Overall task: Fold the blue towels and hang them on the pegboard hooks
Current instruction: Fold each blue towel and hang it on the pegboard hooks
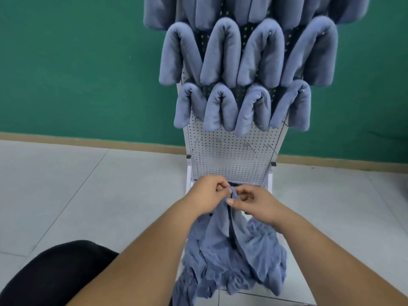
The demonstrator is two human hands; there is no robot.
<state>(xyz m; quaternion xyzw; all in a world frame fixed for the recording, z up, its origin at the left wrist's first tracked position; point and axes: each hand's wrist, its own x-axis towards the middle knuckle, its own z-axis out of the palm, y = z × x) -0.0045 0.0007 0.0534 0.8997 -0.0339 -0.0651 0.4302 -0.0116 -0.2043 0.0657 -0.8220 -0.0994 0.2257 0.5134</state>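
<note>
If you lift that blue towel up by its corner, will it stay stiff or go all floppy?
Probably floppy: the blue towel sags in crumpled folds below the left hand and right hand pinching it. Likely not slippery, since it looks fuzzy.

No readable text, labels or numbers anywhere.

Pegboard (229, 160) standing on floor (66, 184) before wall (77, 62). Folded towels (223, 54) hanging in rows across its upper part, bare hooks (220, 141) sitting just below. Loose towel (231, 261) lying bunched on floor before its base, top edge rising between left hand (209, 193) and right hand (256, 202).
</note>
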